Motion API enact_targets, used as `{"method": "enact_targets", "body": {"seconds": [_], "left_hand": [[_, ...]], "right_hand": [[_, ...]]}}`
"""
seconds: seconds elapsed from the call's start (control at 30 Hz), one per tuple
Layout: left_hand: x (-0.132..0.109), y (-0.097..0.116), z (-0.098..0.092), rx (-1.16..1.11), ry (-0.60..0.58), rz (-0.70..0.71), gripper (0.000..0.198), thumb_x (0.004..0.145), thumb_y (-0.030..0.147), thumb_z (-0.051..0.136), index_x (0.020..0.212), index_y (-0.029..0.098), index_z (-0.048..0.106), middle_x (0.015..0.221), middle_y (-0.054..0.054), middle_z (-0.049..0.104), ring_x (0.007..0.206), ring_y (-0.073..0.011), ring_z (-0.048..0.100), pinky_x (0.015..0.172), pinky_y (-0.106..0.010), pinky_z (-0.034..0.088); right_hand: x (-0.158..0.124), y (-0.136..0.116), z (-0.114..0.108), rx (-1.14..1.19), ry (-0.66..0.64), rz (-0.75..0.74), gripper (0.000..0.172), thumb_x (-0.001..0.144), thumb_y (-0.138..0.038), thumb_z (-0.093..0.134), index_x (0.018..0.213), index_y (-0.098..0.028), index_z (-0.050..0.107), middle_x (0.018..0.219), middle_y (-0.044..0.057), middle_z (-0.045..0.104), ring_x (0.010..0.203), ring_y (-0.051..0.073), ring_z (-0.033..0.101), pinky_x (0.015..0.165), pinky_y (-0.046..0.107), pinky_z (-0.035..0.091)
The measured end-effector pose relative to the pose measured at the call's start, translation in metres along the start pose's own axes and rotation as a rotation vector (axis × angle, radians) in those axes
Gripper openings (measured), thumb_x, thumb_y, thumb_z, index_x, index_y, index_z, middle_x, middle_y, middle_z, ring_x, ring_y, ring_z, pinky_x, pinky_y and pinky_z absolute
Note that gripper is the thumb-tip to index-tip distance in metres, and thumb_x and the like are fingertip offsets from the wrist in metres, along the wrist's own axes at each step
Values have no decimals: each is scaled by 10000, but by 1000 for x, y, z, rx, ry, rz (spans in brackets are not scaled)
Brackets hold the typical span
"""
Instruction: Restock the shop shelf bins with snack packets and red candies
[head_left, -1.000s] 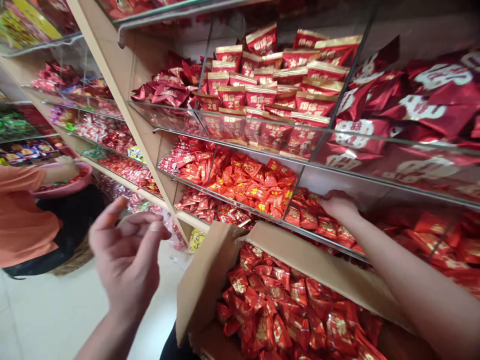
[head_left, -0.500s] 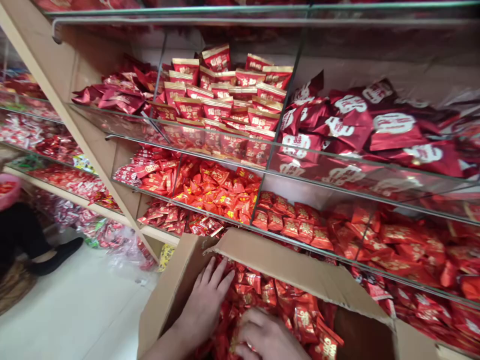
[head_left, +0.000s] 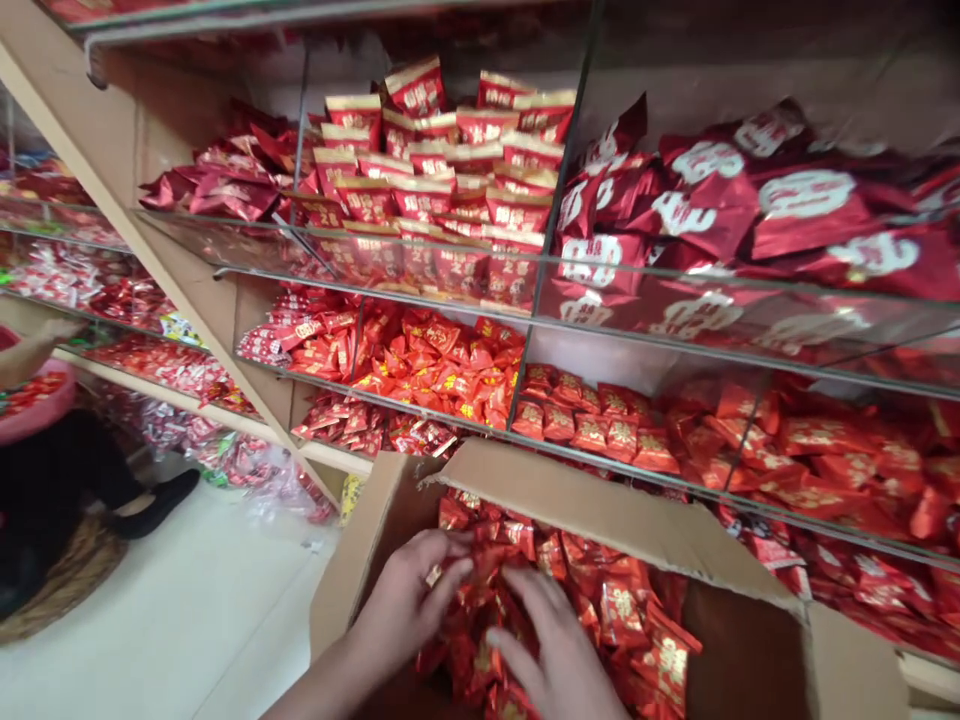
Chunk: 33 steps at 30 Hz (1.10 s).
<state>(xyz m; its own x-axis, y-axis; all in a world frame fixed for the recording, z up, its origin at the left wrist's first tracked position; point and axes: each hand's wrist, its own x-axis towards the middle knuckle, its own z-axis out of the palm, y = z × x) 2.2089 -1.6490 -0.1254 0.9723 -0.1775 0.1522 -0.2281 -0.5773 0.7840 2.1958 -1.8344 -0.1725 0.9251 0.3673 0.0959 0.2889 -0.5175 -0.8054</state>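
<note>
A cardboard box (head_left: 570, 495) with raised flaps holds many small red candy packets (head_left: 626, 610) with gold print. My left hand (head_left: 412, 590) is inside it on the left, fingers and thumb curled together, with a bit of gold print showing between them. To its right, my right hand (head_left: 555, 635) rests on the packets with fingers and thumb apart. Loose red packets lie between both hands; the fingertips are partly hidden among them.
Glass-fronted shelves (head_left: 405, 285) behind the box hold red packets (head_left: 442, 345), gold-topped packets (head_left: 420, 190) and larger dark red bags (head_left: 712, 200). At left, a person's arm (head_left: 30, 355) is beside a pink basin (head_left: 45, 410), above a woven stool (head_left: 82, 580).
My left hand has gone from spread fingers at the box's left side to curled fingers. My right hand's fingers have spread. At left, the person's arm and more of the basin have come into view.
</note>
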Motion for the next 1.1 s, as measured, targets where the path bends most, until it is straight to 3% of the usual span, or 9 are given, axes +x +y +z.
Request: {"method": "enact_targets", "body": {"seconds": [0.1, 0.2, 0.27, 0.37, 0.5, 0.6, 0.73, 0.93, 1.1], "left_hand": [[-3, 15, 9, -403, 117, -231, 165, 787, 329, 517, 736, 172, 525, 639, 24, 551, 588, -99, 518, 578, -216, 458], [0, 21, 19, -754, 142, -365, 233, 723, 361, 594, 689, 160, 482, 598, 48, 518, 530, -72, 486, 546, -214, 474], [3, 24, 22, -845, 136, -407, 252, 693, 354, 628, 675, 152, 478, 568, 56, 508, 506, -63, 477, 549, -229, 490], [5, 29, 20, -852, 111, -411, 261, 668, 342, 655, 669, 150, 479, 531, 65, 486, 478, -59, 464, 519, -223, 480], [9, 39, 15, -820, 10, -326, 222, 660, 283, 669, 807, 146, 577, 711, 18, 588, 635, -80, 522, 616, -198, 449], [11, 43, 16, -803, -73, -281, 150, 694, 261, 638, 772, 133, 635, 708, 8, 607, 635, -73, 511, 641, -184, 420], [12, 45, 19, -811, -16, -296, 121, 693, 258, 640, 742, 148, 638, 680, 28, 596, 624, -70, 501, 626, -177, 407], [10, 45, 20, -809, -49, -278, 165, 712, 289, 622, 691, 128, 652, 651, 10, 593, 629, -90, 511, 645, -208, 407], [8, 46, 24, -833, 74, -289, 124, 683, 261, 655, 700, 139, 672, 719, -6, 604, 710, -108, 534, 699, -217, 412]], "right_hand": [[3, -10, -4, 324, 34, 147, 388, 765, -371, 528, 1105, -186, 494, 962, 69, 593, 827, 185, 556, 734, 317, 457], [7, -21, -6, 613, -26, 197, 230, 773, -403, 522, 812, -178, 544, 646, -21, 523, 619, 123, 522, 612, 256, 450], [6, -26, -8, 705, 14, 224, 236, 757, -407, 547, 815, -179, 533, 627, -36, 493, 604, 113, 516, 595, 245, 443], [3, -27, -10, 734, 90, 260, 347, 719, -417, 591, 969, -188, 518, 661, -31, 520, 606, 115, 517, 572, 237, 435], [-1, -24, -13, 697, 132, 262, 338, 697, -420, 613, 936, -193, 539, 630, -38, 522, 569, 103, 488, 546, 221, 420], [-2, -26, -16, 689, 157, 281, 345, 698, -433, 603, 943, -198, 546, 662, -23, 542, 580, 112, 503, 544, 228, 428], [-4, -32, -19, 690, 199, 255, 319, 708, -427, 590, 917, -186, 579, 635, -21, 524, 573, 108, 477, 542, 226, 420], [-7, -29, -19, 691, 186, 243, 287, 718, -373, 598, 944, -197, 605, 651, -19, 536, 577, 103, 462, 554, 231, 416], [-3, -21, -12, 862, 360, 271, 152, 690, -297, 647, 824, -230, 627, 842, 5, 576, 763, 137, 527, 681, 267, 450]]}}
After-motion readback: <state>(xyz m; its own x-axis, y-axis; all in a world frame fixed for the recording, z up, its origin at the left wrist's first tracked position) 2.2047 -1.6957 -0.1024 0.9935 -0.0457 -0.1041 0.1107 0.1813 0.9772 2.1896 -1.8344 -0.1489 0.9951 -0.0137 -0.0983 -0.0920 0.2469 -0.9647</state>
